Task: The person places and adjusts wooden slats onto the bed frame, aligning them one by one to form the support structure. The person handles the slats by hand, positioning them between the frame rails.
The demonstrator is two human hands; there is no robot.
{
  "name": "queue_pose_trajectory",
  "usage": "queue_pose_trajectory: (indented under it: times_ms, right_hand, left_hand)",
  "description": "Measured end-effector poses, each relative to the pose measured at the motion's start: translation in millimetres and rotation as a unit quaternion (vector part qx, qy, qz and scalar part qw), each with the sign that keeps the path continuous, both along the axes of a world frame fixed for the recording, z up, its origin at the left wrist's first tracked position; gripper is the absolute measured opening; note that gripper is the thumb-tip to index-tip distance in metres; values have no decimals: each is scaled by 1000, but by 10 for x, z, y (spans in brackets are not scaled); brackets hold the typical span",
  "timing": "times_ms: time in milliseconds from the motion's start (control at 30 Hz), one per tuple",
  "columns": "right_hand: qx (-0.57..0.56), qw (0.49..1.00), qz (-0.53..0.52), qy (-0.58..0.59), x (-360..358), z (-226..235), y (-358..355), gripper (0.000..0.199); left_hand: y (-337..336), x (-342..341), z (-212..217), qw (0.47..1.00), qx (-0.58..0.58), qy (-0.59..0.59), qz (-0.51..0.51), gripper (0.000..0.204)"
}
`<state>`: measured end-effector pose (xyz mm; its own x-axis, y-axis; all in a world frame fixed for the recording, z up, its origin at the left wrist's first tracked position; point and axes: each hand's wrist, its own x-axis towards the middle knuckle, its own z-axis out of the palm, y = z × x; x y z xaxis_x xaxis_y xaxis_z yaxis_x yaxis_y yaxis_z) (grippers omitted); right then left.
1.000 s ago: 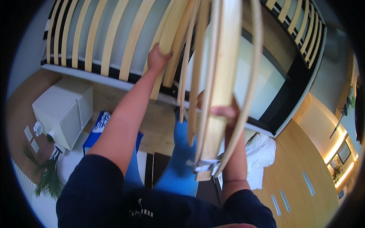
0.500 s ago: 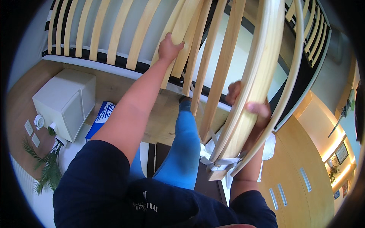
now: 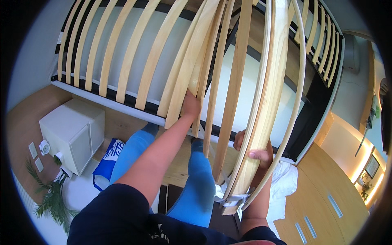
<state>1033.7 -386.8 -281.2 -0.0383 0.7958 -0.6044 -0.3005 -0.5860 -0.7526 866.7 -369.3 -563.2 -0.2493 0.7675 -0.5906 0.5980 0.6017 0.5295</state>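
My left hand [image 3: 192,105] is closed around the edge of a pale wooden bed slat [image 3: 188,69], near its lower end; some fingers are hidden behind the wood. Other loose slats [image 3: 233,94] lean close beside it, fanned out to the right. My right hand [image 3: 261,155] grips a thick bundle of slats [image 3: 267,98], with the thumb across the front and fingers behind. A pale strap [image 3: 234,200] wraps the bundle's lower end, and one thin curved slat [image 3: 300,81] bows away from it on the right.
A black bed frame [image 3: 106,92] with fitted curved slats spans the back. On the left stand a white bedside cabinet [image 3: 73,128], a blue bag [image 3: 107,163] and a green plant [image 3: 53,196]. Wooden drawers [image 3: 322,196] and white plastic wrapping [image 3: 283,183] are on the right.
My left hand has slid down the slats toward their lower ends. My left leg now shows farther forward, beside the blue bag. My right hand keeps its grip on the bundle.
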Motion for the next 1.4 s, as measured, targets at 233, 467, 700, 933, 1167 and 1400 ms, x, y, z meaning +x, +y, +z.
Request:
queue_pose_trajectory:
  times_ms: [233, 467, 700, 933, 1167, 1400]
  right_hand:
    - [-3, 999, -16, -33, 76, -173, -109, 57]
    - [-32, 998, -5, -53, 143, -288, -15, 64]
    - [-36, 998, 3, -48, 144, -386, -31, 72]
    - [-43, 997, -30, -53, 178, -454, -126, 74]
    - [-8, 996, 6, -86, 306, -597, -389, 73]
    - [-21, 998, -12, -60, 185, -306, -287, 71]
  left_hand:
    - [37, -237, -652, 989, 2, -124, 82, 54]
    - [85, -193, -661, 984, 26, -145, 99, 71]
    - [-25, -243, -1129, 967, 84, -157, 181, 73]
    - [503, 36, -516, 985, 96, -96, 102, 57]
    - [404, -279, -459, 988, 119, -49, 85, 50]
    - [314, -293, -313, 986, 124, -47, 99, 50]
